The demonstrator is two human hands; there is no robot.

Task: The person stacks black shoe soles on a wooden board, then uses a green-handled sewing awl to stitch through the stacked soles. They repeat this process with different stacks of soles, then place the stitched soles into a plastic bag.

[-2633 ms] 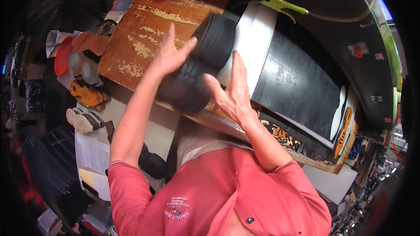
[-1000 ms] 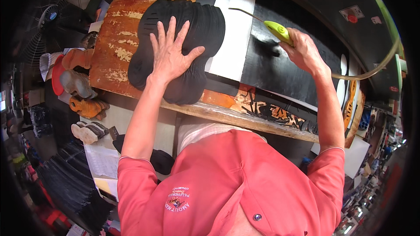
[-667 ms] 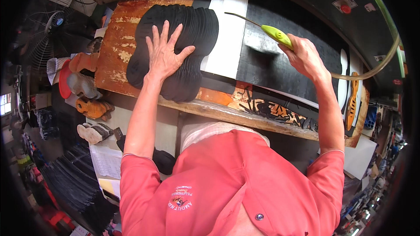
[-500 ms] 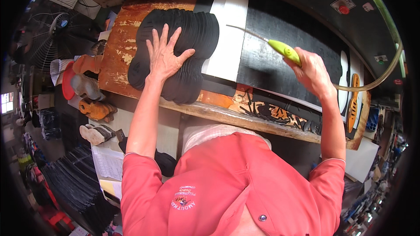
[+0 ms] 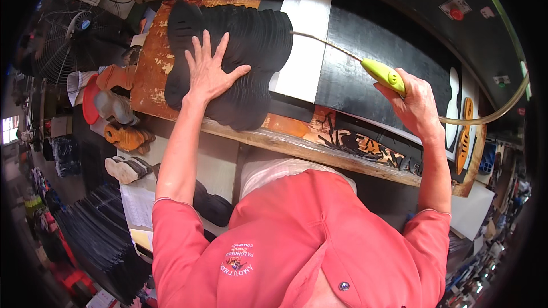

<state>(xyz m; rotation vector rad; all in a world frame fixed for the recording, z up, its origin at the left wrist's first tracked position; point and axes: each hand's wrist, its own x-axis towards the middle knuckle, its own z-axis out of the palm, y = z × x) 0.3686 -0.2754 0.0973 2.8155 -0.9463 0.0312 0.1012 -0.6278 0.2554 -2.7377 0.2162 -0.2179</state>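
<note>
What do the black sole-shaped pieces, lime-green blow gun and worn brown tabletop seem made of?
Stack of black sole-shaped pieces: probably matt rubber or foam, given dull edges. Lime-green blow gun: likely smooth plastic, evenly coloured; its thin nozzle looks metallic. Worn brown tabletop: seemingly varnished wood, pale where scuffed.

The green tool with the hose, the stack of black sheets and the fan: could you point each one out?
Green tool (image 5: 383,76): head view, on its green body.
Stack of black sheets (image 5: 257,51): head view, on its layered edges.
Fan (image 5: 84,24): head view, on its hub.
</note>
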